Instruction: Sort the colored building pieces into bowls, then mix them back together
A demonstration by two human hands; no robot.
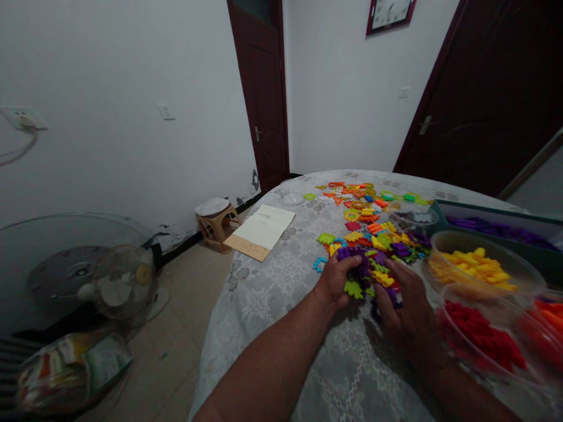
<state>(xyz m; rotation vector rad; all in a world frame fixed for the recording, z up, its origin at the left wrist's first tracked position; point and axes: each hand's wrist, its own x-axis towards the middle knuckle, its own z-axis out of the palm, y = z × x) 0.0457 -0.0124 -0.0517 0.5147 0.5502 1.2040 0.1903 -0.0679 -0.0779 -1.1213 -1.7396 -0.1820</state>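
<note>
Resting on the tablecloth point(272, 305), both forearms, reaching up and away toward the pieces point(373, 234). Left hand point(336, 280) curling around a purple clump point(355, 258) at the near end of the heap, fingers bent over it, thumb underneath, so clutching rather than spread; a green piece point(353, 288) lying just below the palm. Right hand point(402, 305) lying palm-down on the near pieces, fingers loosely spread and pressing, not pinching anything visibly. Heap running as a long band from the hands toward the far edge of the table, its long axis pointing away and slightly right. Sitting just right of the hands, a yellow bowl point(479, 265) and a red bowl point(481, 340), a box point(505, 225) of purple pieces behind them. Lying at the left table edge, well apart, a booklet point(264, 230). Standing on the floor, a stool point(216, 220) and a fan point(83, 275).
</note>
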